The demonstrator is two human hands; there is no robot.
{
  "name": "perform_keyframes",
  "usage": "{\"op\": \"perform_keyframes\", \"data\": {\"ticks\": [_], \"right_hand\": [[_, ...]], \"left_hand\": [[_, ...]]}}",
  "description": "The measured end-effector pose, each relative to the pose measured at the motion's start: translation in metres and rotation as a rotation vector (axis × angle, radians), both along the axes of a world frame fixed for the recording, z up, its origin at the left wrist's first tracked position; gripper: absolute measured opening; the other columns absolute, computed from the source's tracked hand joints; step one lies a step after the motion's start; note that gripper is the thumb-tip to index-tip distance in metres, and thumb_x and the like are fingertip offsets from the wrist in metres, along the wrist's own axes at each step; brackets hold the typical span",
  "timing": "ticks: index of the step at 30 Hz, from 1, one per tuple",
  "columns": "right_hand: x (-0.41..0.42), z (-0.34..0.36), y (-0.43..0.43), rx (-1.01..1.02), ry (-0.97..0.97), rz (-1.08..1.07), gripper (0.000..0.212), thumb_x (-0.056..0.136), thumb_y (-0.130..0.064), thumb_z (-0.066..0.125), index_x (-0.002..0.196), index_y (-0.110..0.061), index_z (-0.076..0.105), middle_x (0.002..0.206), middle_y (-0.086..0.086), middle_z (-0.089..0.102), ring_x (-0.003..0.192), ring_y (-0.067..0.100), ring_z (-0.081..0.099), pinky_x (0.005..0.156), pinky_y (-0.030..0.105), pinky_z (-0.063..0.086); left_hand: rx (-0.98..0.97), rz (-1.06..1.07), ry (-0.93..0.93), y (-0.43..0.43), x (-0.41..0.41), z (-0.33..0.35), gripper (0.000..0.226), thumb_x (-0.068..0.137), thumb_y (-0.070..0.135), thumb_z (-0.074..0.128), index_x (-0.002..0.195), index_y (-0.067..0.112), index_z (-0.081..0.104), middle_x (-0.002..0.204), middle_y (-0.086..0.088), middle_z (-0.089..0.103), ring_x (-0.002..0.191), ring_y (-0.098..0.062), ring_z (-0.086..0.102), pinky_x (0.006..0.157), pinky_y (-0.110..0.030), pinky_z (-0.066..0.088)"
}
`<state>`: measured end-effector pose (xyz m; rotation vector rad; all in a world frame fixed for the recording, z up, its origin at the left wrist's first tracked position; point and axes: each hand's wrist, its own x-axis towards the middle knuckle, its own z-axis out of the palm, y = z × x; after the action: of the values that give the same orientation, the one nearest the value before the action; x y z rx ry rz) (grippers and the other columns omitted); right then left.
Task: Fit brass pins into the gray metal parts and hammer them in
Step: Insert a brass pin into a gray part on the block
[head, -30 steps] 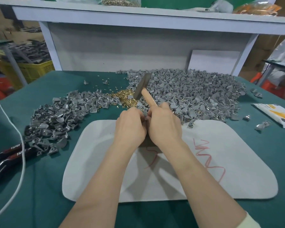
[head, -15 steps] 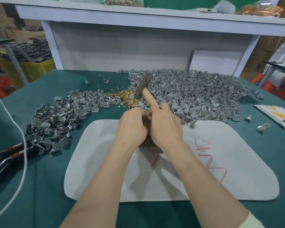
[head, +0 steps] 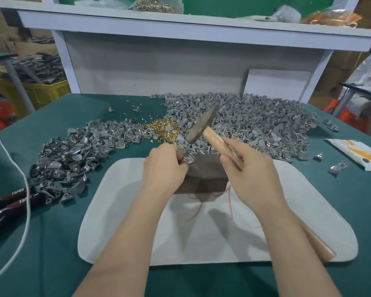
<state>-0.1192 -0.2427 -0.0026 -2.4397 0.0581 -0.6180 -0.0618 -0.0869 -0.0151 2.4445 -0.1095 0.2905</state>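
Two bare forearms (head: pixel 137 232) reach up from the bottom of the frame over a white mat (head: pixel 201 236) scrawled with red marker, laid on a green-covered table (head: pixel 51 264). At centre, we see the left hand (head: pixel 165 166) pinching a single gray metal part (head: pixel 188 160) between curled fingertips and steadying it on the upper left corner of a dark block (head: pixel 206 174) that sits on the mat. Whether a brass pin is already seated in it we cannot tell; the fingers cover too much. Just right of it, the right hand (head: pixel 253 174) is wrapped around the wooden handle of a hammer (head: pixel 202 127), choked up close to the head, which hangs tilted above and just beyond the part. Beyond the block lies a heap of loose brass pins (head: pixel 162 128), flanked by one pile of gray parts (head: pixel 73 153) at middle left and a bigger pile (head: pixel 261 123) stretching to the right. Black-handled pliers (head: pixel 7 202) and a white cord (head: pixel 23 185) sit at the left edge; a shelf (head: pixel 180 24) runs across the top.

We judge the risk plain: the holding fingertips lie right beside the strike point, so an off-line blow would land on them. A glancing hit could also bend the pin or kick the part off the block's corner into the piles.
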Motion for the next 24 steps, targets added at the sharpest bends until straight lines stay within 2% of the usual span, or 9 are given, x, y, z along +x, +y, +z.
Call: {"op": "perform_keyframes", "data": {"ticks": [4, 8, 13, 15, 19, 22, 24], "right_hand": [[-0.004, 0.0, -0.002, -0.022, -0.007, 0.016, 0.043, 0.09, -0.029, 0.055, 0.127, -0.049, 0.049, 0.108, -0.009, 0.068, 0.096, 0.024, 0.06, 0.082, 0.038, 0.05], [-0.01, 0.002, -0.005, -0.07, -0.009, 0.021, 0.042, 0.09, -0.028, 0.056, 0.125, -0.052, 0.05, 0.117, -0.016, 0.064, 0.104, 0.018, 0.059, 0.086, 0.036, 0.049], [-0.01, 0.004, -0.007, -0.156, 0.102, 0.052, 0.042, 0.09, -0.029, 0.057, 0.123, -0.054, 0.05, 0.104, -0.015, 0.066, 0.095, 0.018, 0.057, 0.076, 0.031, 0.045], [-0.011, 0.004, -0.006, -0.151, 0.061, 0.021, 0.042, 0.091, -0.03, 0.056, 0.124, -0.054, 0.049, 0.108, -0.015, 0.065, 0.098, 0.018, 0.057, 0.078, 0.031, 0.045], [-0.013, 0.009, -0.005, -0.069, -0.105, -0.01, 0.045, 0.09, -0.029, 0.056, 0.126, -0.054, 0.047, 0.105, -0.015, 0.065, 0.09, 0.015, 0.059, 0.075, 0.032, 0.049], [-0.012, 0.007, -0.004, -0.169, 0.093, 0.033, 0.045, 0.092, -0.028, 0.054, 0.126, -0.056, 0.047, 0.115, -0.017, 0.063, 0.098, 0.016, 0.057, 0.078, 0.029, 0.045], [-0.012, 0.006, -0.003, -0.197, 0.134, -0.003, 0.043, 0.092, -0.03, 0.053, 0.126, -0.056, 0.046, 0.112, -0.015, 0.063, 0.098, 0.017, 0.055, 0.075, 0.028, 0.041]], "left_hand": [[-0.028, -0.009, 0.016, 0.001, 0.001, 0.0, 0.006, 0.084, 0.018, 0.063, 0.08, 0.02, 0.06, 0.091, -0.005, 0.065, 0.094, -0.028, 0.058, 0.083, -0.04, 0.05], [-0.057, -0.008, 0.013, 0.001, 0.001, -0.001, 0.009, 0.084, 0.017, 0.064, 0.076, 0.021, 0.061, 0.091, -0.006, 0.067, 0.094, -0.028, 0.059, 0.084, -0.04, 0.051], [-0.066, 0.001, 0.008, 0.002, 0.001, -0.002, 0.011, 0.083, 0.017, 0.065, 0.076, 0.023, 0.06, 0.086, -0.003, 0.065, 0.09, -0.027, 0.059, 0.08, -0.037, 0.05], [-0.07, -0.005, -0.001, 0.001, 0.001, -0.002, 0.01, 0.083, 0.017, 0.065, 0.076, 0.021, 0.061, 0.087, -0.003, 0.064, 0.09, -0.027, 0.059, 0.08, -0.036, 0.05], [-0.09, -0.018, -0.044, 0.002, 0.002, -0.004, 0.01, 0.083, 0.014, 0.064, 0.074, 0.01, 0.066, 0.088, -0.009, 0.066, 0.091, -0.032, 0.059, 0.081, -0.039, 0.051], [-0.073, -0.005, -0.008, 0.001, 0.002, -0.003, 0.008, 0.083, 0.015, 0.064, 0.075, 0.018, 0.064, 0.084, -0.004, 0.065, 0.09, -0.028, 0.059, 0.08, -0.037, 0.05], [-0.066, -0.001, 0.003, 0.001, 0.002, -0.002, 0.005, 0.083, 0.016, 0.064, 0.078, 0.019, 0.065, 0.085, -0.003, 0.065, 0.091, -0.027, 0.059, 0.08, -0.035, 0.05]]}}
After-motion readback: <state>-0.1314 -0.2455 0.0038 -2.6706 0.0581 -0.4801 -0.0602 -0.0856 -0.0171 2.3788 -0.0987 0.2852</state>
